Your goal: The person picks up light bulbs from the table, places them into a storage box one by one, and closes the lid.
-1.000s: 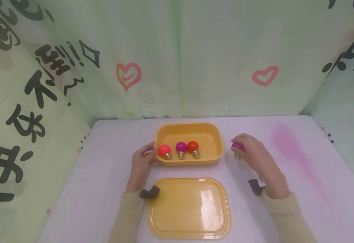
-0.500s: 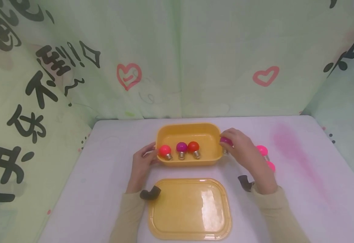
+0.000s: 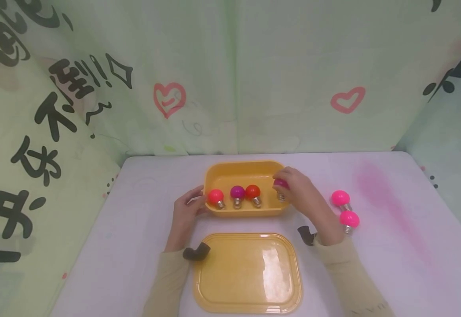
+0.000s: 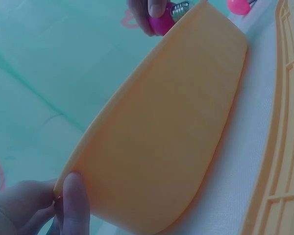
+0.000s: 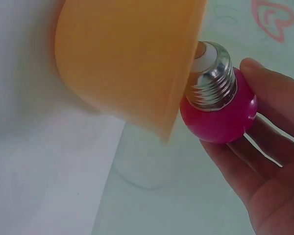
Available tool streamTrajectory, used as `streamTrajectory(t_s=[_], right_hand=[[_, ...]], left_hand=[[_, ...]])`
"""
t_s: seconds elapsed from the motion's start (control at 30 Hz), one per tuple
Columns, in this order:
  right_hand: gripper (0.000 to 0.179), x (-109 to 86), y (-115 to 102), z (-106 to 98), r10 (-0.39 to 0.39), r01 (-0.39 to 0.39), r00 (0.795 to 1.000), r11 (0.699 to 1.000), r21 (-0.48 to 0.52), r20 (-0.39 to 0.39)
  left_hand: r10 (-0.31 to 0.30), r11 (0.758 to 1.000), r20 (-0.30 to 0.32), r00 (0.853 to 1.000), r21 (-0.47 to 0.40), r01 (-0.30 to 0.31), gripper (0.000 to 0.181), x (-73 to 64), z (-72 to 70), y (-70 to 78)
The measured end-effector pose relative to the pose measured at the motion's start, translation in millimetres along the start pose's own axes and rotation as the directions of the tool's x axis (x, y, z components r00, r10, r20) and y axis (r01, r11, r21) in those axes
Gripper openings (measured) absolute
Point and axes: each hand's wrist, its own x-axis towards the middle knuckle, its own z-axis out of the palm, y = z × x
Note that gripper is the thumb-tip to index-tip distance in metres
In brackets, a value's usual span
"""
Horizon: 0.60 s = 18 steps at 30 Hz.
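Note:
My right hand [image 3: 298, 189] pinches a purple light bulb [image 5: 220, 120] by its round globe. Its metal screw base points downward, over the right end of a yellow plastic box [image 3: 246, 212]. In the right wrist view the bulb overlaps the box's rim. At the box's left end my left hand [image 3: 186, 210] grips the rim, thumb [image 4: 76, 200] on the outer wall. Three bulbs lie in a row inside the box: a pink bulb [image 3: 216, 196], another purple bulb [image 3: 237, 192] and a red bulb [image 3: 253, 191].
Two pink bulbs, one behind [image 3: 340, 198] and one nearer [image 3: 349, 219], lie on the white table to the right. A flat yellow lid [image 3: 234, 273] lies in front of the box. Fabric walls [image 3: 262, 123] close off the back and sides.
My right hand has carried the purple bulb leftward from beside the box to over its right end. Two pink bulbs have come into sight behind it. The left hand stays at the box.

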Motion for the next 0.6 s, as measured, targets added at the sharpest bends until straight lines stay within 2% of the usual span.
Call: streamTrajectory(t_s=[0.2, 0.4, 0.47, 0.6], right_hand=[[0.026, 6.8, 1.2, 12.3, -0.044, 0.044, 0.999, 0.999, -0.026, 0.005], [0.026, 12.0, 2.9, 22.3, -0.019, 0.020, 0.999, 1.000, -0.022, 0.031], [0.027, 13.7, 3.2, 25.7, -0.008, 0.010, 0.999, 0.999, -0.032, 0.040], [0.027, 16.6, 5.0, 32.7, -0.009, 0.011, 0.999, 0.999, -0.051, 0.050]], left_hand=[[-0.023, 1.000, 0.008, 1.000, 0.008, 0.023, 0.041, -0.2, -0.4, 3.5], [-0.021, 0.999, 0.016, 1.000, 0.033, 0.020, 0.042, -13.5, 2.7, 23.9], [-0.014, 0.999, 0.010, 1.000, 0.033, 0.014, 0.041, -11.5, 2.2, 20.0], [0.000, 1.000, 0.004, 1.000, 0.008, 0.000, 0.038, -0.5, 0.3, 2.8]])
